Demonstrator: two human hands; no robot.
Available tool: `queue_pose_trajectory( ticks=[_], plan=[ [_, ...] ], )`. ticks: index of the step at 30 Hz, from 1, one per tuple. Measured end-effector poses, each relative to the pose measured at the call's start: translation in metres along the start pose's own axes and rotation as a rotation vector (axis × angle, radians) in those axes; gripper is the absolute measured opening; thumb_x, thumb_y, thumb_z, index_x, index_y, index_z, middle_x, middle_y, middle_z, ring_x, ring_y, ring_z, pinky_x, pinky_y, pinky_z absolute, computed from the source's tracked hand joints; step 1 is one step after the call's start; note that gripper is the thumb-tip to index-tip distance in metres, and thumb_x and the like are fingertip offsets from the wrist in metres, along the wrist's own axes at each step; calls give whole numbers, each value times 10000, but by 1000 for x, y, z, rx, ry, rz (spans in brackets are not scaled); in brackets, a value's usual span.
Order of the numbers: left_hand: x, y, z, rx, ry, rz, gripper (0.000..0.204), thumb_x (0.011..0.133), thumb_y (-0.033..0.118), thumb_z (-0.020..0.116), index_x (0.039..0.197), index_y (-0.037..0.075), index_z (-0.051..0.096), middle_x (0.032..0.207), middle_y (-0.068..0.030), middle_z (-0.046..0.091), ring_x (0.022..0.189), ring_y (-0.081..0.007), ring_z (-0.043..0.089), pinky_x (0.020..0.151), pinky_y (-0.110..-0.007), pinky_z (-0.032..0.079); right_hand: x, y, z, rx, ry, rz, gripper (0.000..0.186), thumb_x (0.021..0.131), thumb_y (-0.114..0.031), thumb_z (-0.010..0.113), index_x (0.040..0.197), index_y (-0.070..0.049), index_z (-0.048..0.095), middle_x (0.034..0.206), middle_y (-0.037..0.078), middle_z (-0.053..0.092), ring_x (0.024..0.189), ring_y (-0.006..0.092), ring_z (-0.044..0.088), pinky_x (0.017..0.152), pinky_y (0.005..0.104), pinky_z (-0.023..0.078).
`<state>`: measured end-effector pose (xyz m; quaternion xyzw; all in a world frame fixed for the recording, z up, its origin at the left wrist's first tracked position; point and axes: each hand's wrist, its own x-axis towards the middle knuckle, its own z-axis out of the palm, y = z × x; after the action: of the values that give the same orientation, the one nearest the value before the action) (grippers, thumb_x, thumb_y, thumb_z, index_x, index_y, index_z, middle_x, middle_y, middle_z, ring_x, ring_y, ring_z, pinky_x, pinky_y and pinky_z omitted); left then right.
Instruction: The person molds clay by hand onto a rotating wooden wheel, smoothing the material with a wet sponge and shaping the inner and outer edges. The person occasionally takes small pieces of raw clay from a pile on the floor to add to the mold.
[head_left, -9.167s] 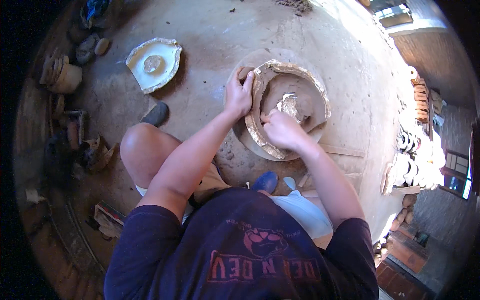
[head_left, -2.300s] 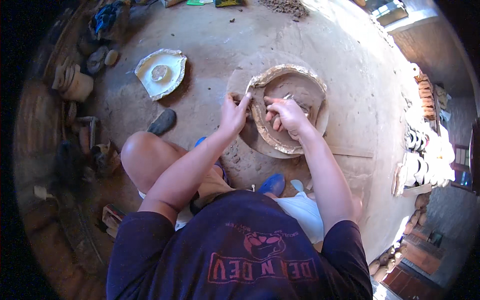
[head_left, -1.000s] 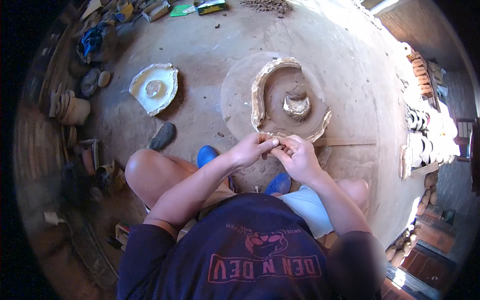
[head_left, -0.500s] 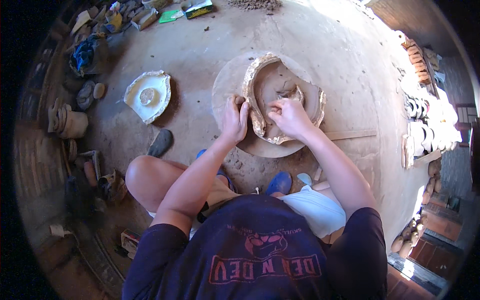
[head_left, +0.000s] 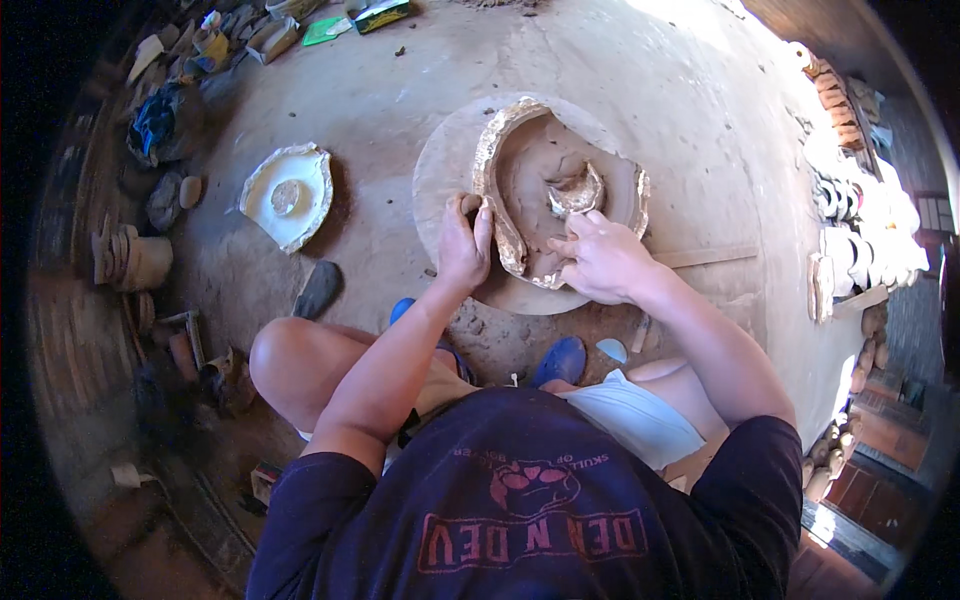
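My left hand (head_left: 464,246) is closed on a small brown clay lump (head_left: 470,203) at the outer left wall of a broken, cream-crusted ring mould (head_left: 500,130). The mould, lined with grey-brown clay, rests on a round board (head_left: 439,150). Inside it sits a central clay mound (head_left: 566,170) with a broken cream edge. My right hand (head_left: 600,260) reaches over the mould's lower inside, fingers apart, their tips at the clay below the mound. I cannot make out anything held in it.
A white broken mould piece (head_left: 314,176) lies at left, above a dark stone (head_left: 318,288). Clutter, a pot (head_left: 150,260) and boxes (head_left: 380,14) line the left and back. Stacked white pieces (head_left: 848,258) stand at right, near a wooden strip (head_left: 705,255). My blue sandals (head_left: 560,360) are below the board.
A second ago both hands met at the mould's lower rim. Now my left hand is on the left wall, and my right hand is inside, its fingers more spread than half a second ago.
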<state>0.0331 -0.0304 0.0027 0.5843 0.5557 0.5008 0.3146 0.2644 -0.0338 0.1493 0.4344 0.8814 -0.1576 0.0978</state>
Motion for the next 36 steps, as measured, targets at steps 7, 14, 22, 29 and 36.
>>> queue_pose_trajectory(
  ticks=[7,14,22,29,36],
  plan=[
    [-13,0,7,17,-25,6,435,1068,300,566,1342,-25,475,1191,-278,649,1097,-462,633,945,-513,492,-17,13,-12,296,-50,377,405,849,-322,620,1124,-80,792,1097,272,696,1038,401,696,928,478,558],
    [-33,11,18,-60,-40,-132,494,1072,308,570,1389,-38,414,1234,-300,637,1144,-480,615,984,-523,470,3,-17,3,637,-81,454,483,822,-335,648,1138,18,738,1060,334,704,1021,437,713,898,479,555],
    [-52,17,28,-135,-59,-172,622,1069,337,593,1455,-73,328,1338,-355,580,1263,-481,578,1090,-508,440,-6,-21,2,376,-150,470,577,847,-263,608,1349,15,662,1036,297,734,998,442,724,931,523,557],
    [-57,31,33,-118,-37,-168,630,1052,306,626,1453,-70,318,1337,-357,566,1245,-473,580,1089,-503,439,-58,-46,16,174,-122,432,673,853,-225,581,1500,-47,542,952,297,735,926,430,739,870,528,581],
    [-60,39,30,-109,-102,-147,744,1011,348,704,1467,-64,284,1323,-323,573,1244,-436,574,1095,-486,436,-35,-23,2,95,-8,427,629,853,-201,608,1468,-72,577,919,257,750,910,405,751,820,530,591]
  ],
)
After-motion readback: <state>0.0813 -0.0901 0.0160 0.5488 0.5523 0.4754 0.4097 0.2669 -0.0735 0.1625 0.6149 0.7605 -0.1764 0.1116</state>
